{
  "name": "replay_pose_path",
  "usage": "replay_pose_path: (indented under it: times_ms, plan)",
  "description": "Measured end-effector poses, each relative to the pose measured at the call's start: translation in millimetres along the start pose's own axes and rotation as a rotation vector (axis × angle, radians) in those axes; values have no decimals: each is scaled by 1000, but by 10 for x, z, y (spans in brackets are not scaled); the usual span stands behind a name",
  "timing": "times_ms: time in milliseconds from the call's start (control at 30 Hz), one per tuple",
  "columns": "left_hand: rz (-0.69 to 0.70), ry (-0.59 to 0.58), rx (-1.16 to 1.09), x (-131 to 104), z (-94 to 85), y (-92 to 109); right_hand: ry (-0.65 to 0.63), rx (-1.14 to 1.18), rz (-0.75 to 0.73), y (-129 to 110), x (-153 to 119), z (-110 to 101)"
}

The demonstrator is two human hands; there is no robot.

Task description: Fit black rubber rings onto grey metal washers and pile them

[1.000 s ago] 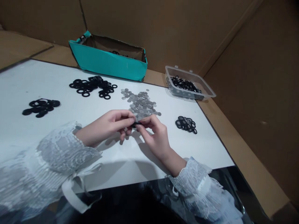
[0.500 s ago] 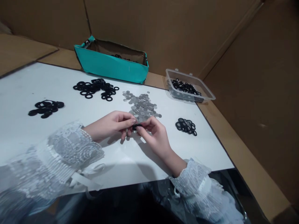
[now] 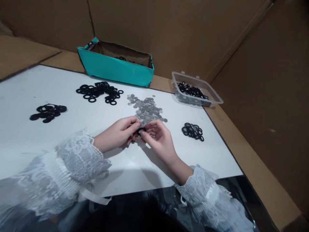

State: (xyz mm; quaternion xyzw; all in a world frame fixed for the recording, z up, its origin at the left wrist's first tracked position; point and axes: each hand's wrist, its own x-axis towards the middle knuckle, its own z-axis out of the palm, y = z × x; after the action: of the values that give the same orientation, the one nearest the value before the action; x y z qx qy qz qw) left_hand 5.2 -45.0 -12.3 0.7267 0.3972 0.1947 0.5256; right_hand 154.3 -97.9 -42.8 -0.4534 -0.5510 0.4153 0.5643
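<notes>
Over the white board, my left hand (image 3: 120,131) and my right hand (image 3: 160,138) meet with a small black ring (image 3: 141,130) pinched between their fingertips. A pale grey centre shows inside the ring. Just beyond my fingers lies a loose heap of grey discs (image 3: 147,108). Black rings (image 3: 98,91) are piled to the left of the discs, and a smaller pile of black pieces (image 3: 48,112) sits at the far left. Right of my right hand is a cluster of black rings with grey centres (image 3: 192,131).
A teal box (image 3: 117,69) with black rings inside stands at the back edge of the white board (image 3: 101,183). To its right, a clear plastic container (image 3: 196,83) holds many black rings. Brown cardboard walls (image 3: 156,29) enclose the back and right.
My left hand and sleeve have shifted slightly right, closer to my right hand. The ring is tilted so that more of its grey centre shows.
</notes>
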Motion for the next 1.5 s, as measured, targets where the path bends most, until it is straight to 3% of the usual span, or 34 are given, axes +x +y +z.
replay_pose_path:
  times_ms: [133,233,367,500,667,767,900,1000,1100,1200,1300,1400,1500]
  plan:
    - [125,222,588,48,-7,-92,71,22,39,-5,37,-3]
    - [115,230,911,66,-2,-142,136,55,78,-11,65,-19]
    - [92,215,1062,82,-8,-175,190,77,102,0,101,-41]
    - [84,324,986,130,-88,-192,224,95,94,16,126,-66]
    - [109,432,697,169,-224,-159,226,99,69,22,167,-113]
    - [132,413,480,158,-251,-117,207,89,42,29,243,-113]
    - [172,268,122,154,-191,-79,107,55,9,41,388,5]
    - [136,331,16,167,-205,-60,16,-17,-61,53,476,117]
    - [11,416,25,149,-432,-41,-9,-247,-135,80,513,147]
    - [-172,562,144,51,-858,-61,-31,-622,-183,130,496,116]
    - [-377,726,355,-105,-1285,-153,-116,-841,-196,176,451,109]
    - [-567,725,590,-243,-1531,-284,-166,-910,-193,203,409,137]
    - [-674,684,767,-314,-1603,-401,-188,-932,-177,225,387,160]
